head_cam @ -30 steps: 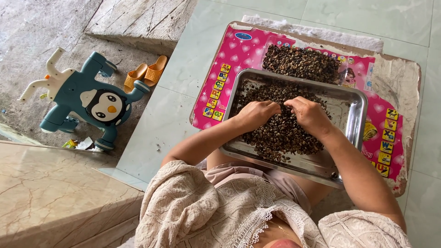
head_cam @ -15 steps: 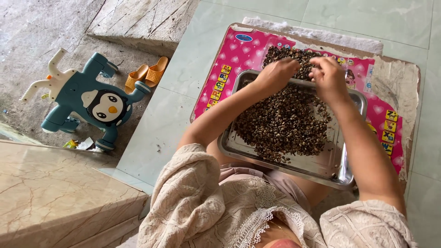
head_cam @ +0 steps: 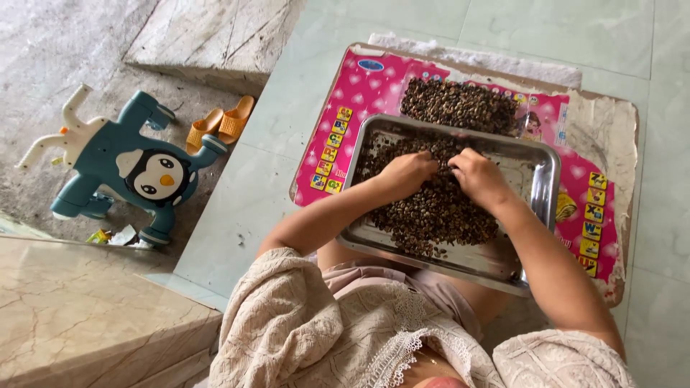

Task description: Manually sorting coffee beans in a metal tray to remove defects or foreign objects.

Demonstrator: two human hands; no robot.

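Both hands [head_cam: 442,174] dig into dark beans [head_cam: 438,212] filling the steel tray [head_cam: 540,179].

One metal tray [head_cam: 540,167] — two bean heaps [head_cam: 460,104], two orange sandals [head_cam: 218,123], one penguin toy [head_cam: 133,167]

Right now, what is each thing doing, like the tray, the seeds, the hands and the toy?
Metal tray: tilted on the lap, part full.
Dark seeds in tray: heaped under the hands.
Seed pile on mat: loose, beyond the tray.
Left hand: curled, fingers in seeds.
Right hand: curled, fingers in seeds.
Pink mat: flat, edges torn.
Penguin toy: tipped over.
Orange sandals: side by side.
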